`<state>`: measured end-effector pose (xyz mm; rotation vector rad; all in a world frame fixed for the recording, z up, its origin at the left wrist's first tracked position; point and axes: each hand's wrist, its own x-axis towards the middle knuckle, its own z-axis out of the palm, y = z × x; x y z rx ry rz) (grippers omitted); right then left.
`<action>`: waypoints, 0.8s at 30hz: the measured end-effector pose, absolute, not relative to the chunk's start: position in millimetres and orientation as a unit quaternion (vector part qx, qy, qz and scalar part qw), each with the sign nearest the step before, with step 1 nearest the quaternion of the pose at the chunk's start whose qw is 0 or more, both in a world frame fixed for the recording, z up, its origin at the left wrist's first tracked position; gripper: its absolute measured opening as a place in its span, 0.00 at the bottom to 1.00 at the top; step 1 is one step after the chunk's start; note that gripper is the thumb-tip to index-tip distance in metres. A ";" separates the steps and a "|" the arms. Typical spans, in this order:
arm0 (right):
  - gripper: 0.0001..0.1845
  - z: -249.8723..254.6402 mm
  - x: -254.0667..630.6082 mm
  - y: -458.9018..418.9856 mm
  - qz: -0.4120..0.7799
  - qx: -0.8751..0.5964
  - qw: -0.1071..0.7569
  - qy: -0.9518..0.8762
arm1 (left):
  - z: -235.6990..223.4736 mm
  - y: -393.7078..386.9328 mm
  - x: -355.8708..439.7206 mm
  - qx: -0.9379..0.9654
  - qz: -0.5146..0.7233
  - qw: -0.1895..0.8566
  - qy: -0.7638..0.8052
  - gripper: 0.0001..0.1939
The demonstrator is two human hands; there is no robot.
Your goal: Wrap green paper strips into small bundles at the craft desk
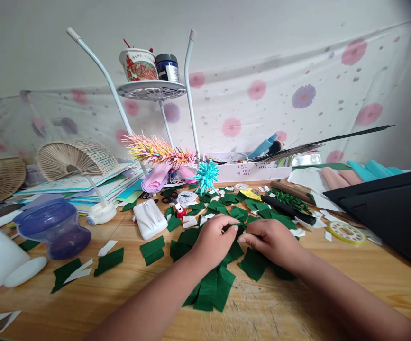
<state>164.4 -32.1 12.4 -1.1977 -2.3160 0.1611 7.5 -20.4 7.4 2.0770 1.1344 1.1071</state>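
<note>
Over the middle of the table, my left hand (216, 238) and my right hand (272, 240) are close together, thumbs and fingers pinched. Between the fingertips is a small piece of dark green crepe paper (240, 228), mostly hidden by the fingers. Under and around both hands lies a loose heap of cut green crepe paper pieces (208, 288). Just beyond the hands, more green pieces mix with white paper scraps (190, 221). A small red-and-white object (180, 211) sits beyond my left hand.
Behind stand a turquoise spiky ball (207, 176) and a multicoloured spiky stem (159, 150). A white case (150, 219) and purple container (58, 227) are on the left. To the right are a black-handled tool (287, 209), a tape roll (345, 232) and a black panel (386, 208).
</note>
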 end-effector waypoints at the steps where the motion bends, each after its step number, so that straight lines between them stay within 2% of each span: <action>1: 0.20 11.7 164.4 -31.5 0.053 -0.447 0.262 -0.854 | 8.0 -21.2 8.1 0.772 0.404 0.261 0.416 0.08; 10: 0.22 10.5 168.0 -30.3 0.024 -0.464 0.260 -0.846 | 15.3 -23.9 7.9 0.834 0.340 0.258 0.350 0.10; 18: 0.18 13.4 165.9 -34.1 0.057 -0.485 0.262 -0.832 | 14.9 -25.4 2.6 0.825 0.339 0.308 0.331 0.11; 24: 0.14 10.1 166.6 -34.5 0.015 -0.485 0.303 -0.820 | 20.0 -27.7 2.5 0.812 0.351 0.334 0.326 0.16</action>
